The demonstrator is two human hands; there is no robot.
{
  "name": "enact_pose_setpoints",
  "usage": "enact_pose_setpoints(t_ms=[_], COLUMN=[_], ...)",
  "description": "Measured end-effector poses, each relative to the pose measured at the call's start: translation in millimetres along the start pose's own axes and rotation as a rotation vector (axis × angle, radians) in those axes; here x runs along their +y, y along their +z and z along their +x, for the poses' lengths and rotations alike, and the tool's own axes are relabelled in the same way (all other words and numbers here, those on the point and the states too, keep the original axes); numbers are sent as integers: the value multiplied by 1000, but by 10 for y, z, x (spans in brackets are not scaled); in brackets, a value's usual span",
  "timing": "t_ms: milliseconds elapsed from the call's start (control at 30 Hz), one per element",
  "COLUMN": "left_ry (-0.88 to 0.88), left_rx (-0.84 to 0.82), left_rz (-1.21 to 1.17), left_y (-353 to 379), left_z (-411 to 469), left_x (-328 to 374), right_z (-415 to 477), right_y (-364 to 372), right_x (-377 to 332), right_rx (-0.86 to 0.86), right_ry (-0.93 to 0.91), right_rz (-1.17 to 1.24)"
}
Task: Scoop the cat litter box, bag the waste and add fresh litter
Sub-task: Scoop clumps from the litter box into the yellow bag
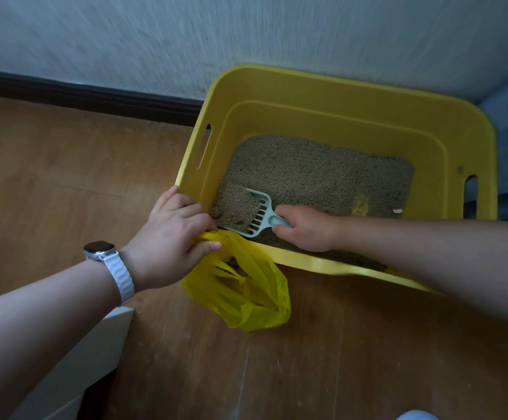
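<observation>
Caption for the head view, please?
Right hand holds a loaded scoop in the litter box; left hand grips a yellow bag beside it.

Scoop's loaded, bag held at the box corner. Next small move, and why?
Probably lift the scoop and shake it over the litter: it is heaped with loose granules, and its slots would let clean ones fall back before the right hand tips the rest into the yellow bag that the left hand holds.

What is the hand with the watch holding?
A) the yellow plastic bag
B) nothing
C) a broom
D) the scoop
A: the left hand holds the yellow bag at the rim of the litter box, while the right hand grips the scoop.
</observation>
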State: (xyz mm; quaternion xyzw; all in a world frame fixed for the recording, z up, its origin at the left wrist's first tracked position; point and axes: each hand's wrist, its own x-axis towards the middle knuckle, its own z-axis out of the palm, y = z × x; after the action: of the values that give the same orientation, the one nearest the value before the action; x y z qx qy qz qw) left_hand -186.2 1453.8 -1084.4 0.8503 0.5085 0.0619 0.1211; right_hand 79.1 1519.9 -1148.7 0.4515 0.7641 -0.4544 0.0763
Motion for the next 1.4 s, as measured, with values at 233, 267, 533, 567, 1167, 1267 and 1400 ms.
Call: enact_pose_setpoints(t_ms=[233, 267, 533, 567, 1167, 1267, 1400], left_ry=[-2, 0, -6, -8, 21, 14, 12], left_rx=[-1, -2, -12, -17, -16, -16, -21], left_rz=[5, 5, 9, 10, 23, 30, 32], left_y=[0, 1, -2, -2, -4, 7, 5], left_z=[-6, -5, -7, -7, -7, -6, -3], left_x=[1, 2, 0, 2, -24, -36, -35], right_z=[8, 6, 83, 106, -158, -287, -479], right_y=[34, 45, -203, -258, -290, -379, -442], right_x=[-33, -49, -104, -117, -100, 48, 138], right_rx=[38, 51, 75, 66, 245, 343, 357], right_ry=[24, 31, -2, -13, -31, 37, 63], right_rz=[-31, -5, -145, -150, 222, 202, 206])
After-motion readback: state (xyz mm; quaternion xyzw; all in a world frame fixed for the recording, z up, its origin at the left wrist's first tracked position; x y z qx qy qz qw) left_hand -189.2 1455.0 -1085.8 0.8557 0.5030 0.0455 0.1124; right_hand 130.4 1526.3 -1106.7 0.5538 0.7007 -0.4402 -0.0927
